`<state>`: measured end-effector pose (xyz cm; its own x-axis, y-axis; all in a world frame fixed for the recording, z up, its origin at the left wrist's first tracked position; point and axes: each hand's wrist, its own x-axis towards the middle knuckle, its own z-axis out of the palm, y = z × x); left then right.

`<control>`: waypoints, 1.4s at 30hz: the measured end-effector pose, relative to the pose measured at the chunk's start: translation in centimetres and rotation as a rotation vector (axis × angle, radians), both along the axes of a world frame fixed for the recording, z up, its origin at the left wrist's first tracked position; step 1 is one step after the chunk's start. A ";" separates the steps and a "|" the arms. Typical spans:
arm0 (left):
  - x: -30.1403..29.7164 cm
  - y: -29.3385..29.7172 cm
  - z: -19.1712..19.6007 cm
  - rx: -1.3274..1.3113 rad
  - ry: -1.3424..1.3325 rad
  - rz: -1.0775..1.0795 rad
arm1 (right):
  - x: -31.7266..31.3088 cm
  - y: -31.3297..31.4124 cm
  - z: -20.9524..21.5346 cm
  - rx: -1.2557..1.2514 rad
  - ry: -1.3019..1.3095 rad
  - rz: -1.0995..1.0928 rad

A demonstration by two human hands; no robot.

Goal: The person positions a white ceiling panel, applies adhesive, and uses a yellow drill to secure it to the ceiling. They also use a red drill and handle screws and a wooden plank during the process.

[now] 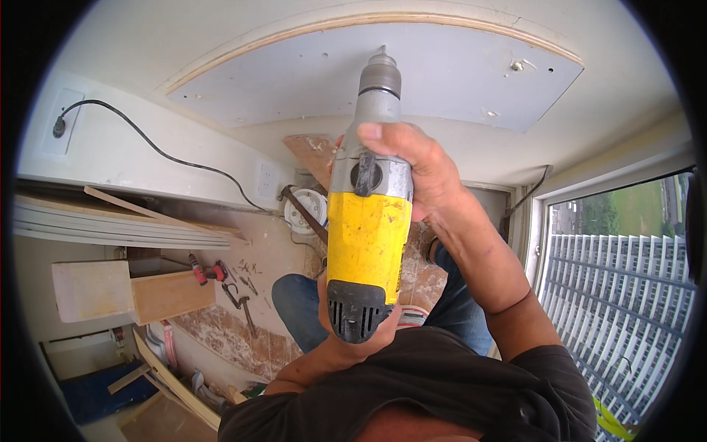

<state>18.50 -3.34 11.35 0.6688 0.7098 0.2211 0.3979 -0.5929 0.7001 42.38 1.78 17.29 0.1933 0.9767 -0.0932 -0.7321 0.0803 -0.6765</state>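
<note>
A yellow and grey power drill (366, 243) points away from me, its chuck (381, 74) pressed tip-first against a pale grey curved panel (280, 74) edged with plywood. My right hand (421, 168) wraps the grey neck of the drill just behind the chuck, thumb lying across the top. Around the rear handle my left hand (329, 352) is closed, mostly hidden behind the black end of the drill body. Both forearms rise from my dark shirt at the lower edge.
A black cable (147, 140) runs from a wall plug across the white wall. Below lie white trim strips (110, 225), a wooden box (132, 291), hand tools (236, 287) on a dusty floor and a white round container (305, 210). At right, a window shows a white slatted fence (626, 295).
</note>
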 end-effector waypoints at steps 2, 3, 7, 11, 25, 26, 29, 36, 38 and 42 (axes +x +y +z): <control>-0.1 0.0 -0.2 -0.014 -0.001 0.012 | -0.1 0.1 0.1 0.010 0.014 -0.017; -0.2 0.1 -0.3 -0.013 0.004 0.011 | 0.0 0.1 0.0 0.010 0.014 -0.018; -0.1 0.3 -0.3 0.014 0.038 -0.016 | 0.0 0.3 -0.2 0.017 0.024 -0.018; -0.1 0.5 -0.1 0.001 0.066 -0.025 | 0.3 0.3 -0.4 0.017 0.001 0.004; -0.1 0.4 -0.6 -0.023 0.132 0.014 | 0.7 0.2 0.6 0.017 0.007 0.017; 0.1 0.5 -0.3 -0.046 0.151 0.009 | 0.6 0.3 0.5 0.019 0.009 0.006; 1.0 0.4 0.5 -0.008 0.062 -0.030 | 0.6 0.4 0.1 0.019 0.003 -0.005; 1.4 0.4 0.8 -0.014 -0.004 -0.065 | 1.1 0.1 0.9 0.016 -0.007 0.034; 1.5 0.3 0.9 -0.022 0.000 -0.070 | 1.2 0.1 1.0 0.017 0.000 0.040; 1.8 0.4 1.2 -0.037 -0.013 -0.077 | 1.4 0.2 0.8 0.004 0.002 0.038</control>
<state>20.30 -2.97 12.54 0.7192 0.6640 0.2048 0.3429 -0.5955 0.7265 43.79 1.98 18.12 0.1559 0.9837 -0.0893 -0.7358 0.0553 -0.6749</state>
